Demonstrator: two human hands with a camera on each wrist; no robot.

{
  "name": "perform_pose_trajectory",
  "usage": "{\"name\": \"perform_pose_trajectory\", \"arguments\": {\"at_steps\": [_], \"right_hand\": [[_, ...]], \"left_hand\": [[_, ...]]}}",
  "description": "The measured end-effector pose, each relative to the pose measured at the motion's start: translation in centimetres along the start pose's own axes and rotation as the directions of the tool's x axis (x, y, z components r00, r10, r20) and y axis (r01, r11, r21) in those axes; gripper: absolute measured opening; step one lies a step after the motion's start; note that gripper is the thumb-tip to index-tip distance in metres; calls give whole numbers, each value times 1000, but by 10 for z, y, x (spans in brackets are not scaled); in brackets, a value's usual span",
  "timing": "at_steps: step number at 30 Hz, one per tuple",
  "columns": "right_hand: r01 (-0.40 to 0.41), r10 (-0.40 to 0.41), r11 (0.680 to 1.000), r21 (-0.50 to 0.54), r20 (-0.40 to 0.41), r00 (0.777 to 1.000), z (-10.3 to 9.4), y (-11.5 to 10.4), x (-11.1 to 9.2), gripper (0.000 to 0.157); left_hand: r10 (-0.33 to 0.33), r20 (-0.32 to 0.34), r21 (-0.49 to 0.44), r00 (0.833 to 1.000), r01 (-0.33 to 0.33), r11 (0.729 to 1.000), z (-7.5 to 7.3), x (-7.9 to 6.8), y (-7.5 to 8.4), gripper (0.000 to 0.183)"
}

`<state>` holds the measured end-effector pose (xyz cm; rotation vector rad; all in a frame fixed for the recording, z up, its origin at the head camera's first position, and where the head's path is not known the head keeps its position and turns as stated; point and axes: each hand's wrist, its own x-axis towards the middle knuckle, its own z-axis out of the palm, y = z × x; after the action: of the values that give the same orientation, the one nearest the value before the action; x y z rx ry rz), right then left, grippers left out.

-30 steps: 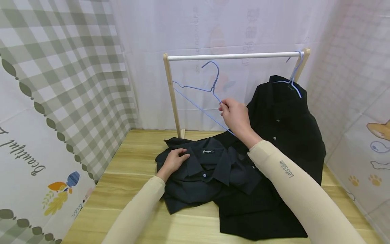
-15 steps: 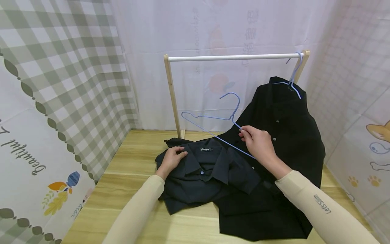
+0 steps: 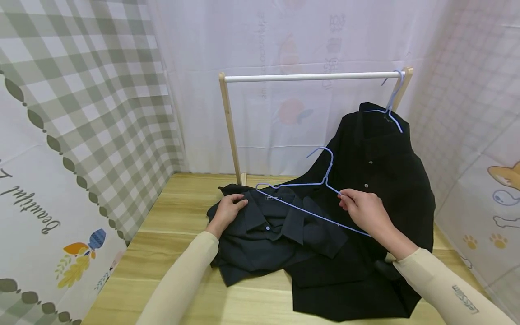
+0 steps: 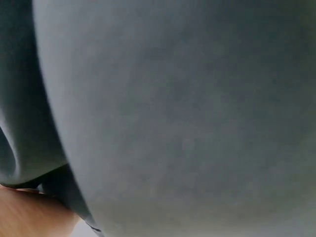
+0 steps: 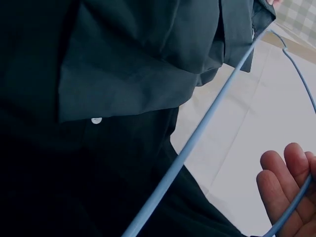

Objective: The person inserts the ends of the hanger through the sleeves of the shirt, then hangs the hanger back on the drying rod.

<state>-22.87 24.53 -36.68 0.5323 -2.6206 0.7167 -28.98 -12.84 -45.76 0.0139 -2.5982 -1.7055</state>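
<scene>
While our right hand [image 3: 365, 210] pinched the blue hanger [image 3: 327, 171] by its right arm, just past the neck, we had the hook up and curving left. Thumb and fingertips were closed together on the wire; right wrist view showed our other fingers bent beside it. Hanger was tilted over the dark blue shirt [image 3: 260, 246], far end near the collar, bottom wire slanting down to the right. Whether it touched cloth, we couldn't tell.

Shirt lay bunched, collar spread, pale button [image 3: 267, 228] at the neck, label [image 3: 270, 197] partly behind the wire. Our left hand [image 3: 227, 212] rested at the collar's left side, thumb and forefinger slightly apart. Whether it gripped cloth, we couldn't tell; left wrist view was mostly blurred fabric.

Further out, a black shirt [image 3: 390, 176] hung from a second hanger [image 3: 390, 104] at the right end of the white rail [image 3: 313, 77]. Its lower part spread over the wooden table [image 3: 252, 307], partly under the dark blue one. We saw wooden posts [image 3: 229, 126] at both rail ends, cream sleeves [image 3: 451, 280] on our forearms, checked curtain [image 3: 122, 90] left, white curtain [image 3: 195, 54] behind.
</scene>
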Motion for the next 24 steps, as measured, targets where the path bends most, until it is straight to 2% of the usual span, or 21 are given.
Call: {"name": "perform_pose_trajectory", "arguments": {"at_steps": [5,9,12,15,19,22,24], "right_hand": [[13,-13,1000,-8,69,998,-3,4,-4,14],[10,-9,1000,-7,128,992,-1,2,-1,15],[8,-7,1000,-4,140,990,8,-1,3,15],[4,-5,1000,4,110,994,21,-5,8,15],[-7,6,999,31,23,1000,41,-9,15,17],[-17,19,999,51,-34,999,53,-14,22,17],[-19,23,998,56,-61,998,60,-17,26,17]], "left_hand": [[8,5,-8,1000,-8,1000,0,2,0,33],[62,46,4,997,-62,998,-3,3,0,31],[104,92,34,990,-108,994,-6,3,3,31],[134,135,77,982,-145,986,-7,2,7,31],[180,191,113,965,-204,973,-6,2,15,31],[213,240,99,947,-242,965,-5,1,22,30],[222,255,78,941,-249,965,-3,1,26,29]]}}
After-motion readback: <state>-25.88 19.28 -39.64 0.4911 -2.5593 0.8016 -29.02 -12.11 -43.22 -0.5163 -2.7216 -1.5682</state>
